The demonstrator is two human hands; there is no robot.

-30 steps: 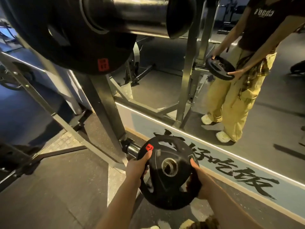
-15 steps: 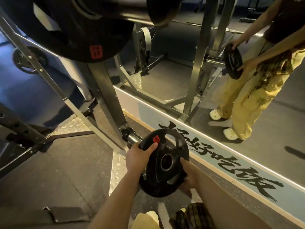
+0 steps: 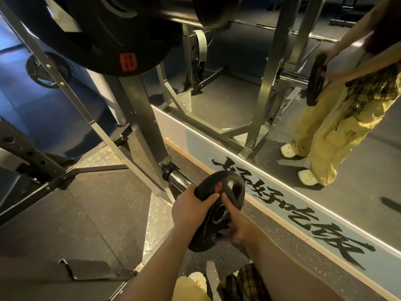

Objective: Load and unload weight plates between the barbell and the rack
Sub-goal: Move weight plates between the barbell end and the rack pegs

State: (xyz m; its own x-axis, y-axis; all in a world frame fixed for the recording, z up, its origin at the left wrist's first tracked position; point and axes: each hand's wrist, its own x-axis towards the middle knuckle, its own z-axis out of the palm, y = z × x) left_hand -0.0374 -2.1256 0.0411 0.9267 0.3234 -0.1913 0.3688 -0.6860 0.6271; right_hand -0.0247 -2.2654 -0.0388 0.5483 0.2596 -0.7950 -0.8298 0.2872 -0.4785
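A small black weight plate [image 3: 230, 192] with a red label and grip slots is low in the middle of the view. It is tilted, just past the end of the rack's chrome storage peg [image 3: 176, 181]. My left hand [image 3: 191, 208] grips its upper left rim, thumb over the face. My right hand [image 3: 235, 230] holds its lower right edge, forefinger stretched toward the centre hole. Overhead hangs a large black plate [image 3: 104, 40] with a red label on the barbell sleeve [image 3: 186, 11].
The grey rack upright [image 3: 141, 118] and a slanted brace [image 3: 71, 98] stand left of the peg. A wall mirror [image 3: 238, 94] on the right reflects me and the rack. Below it runs a pale blue band [image 3: 303, 227] with black lettering. Another plate [image 3: 46, 71] is stored far left.
The small plate has tilted more edge-on and moved up toward the peg. My right forefinger now lies across its face, and the view has dropped closer to the floor.
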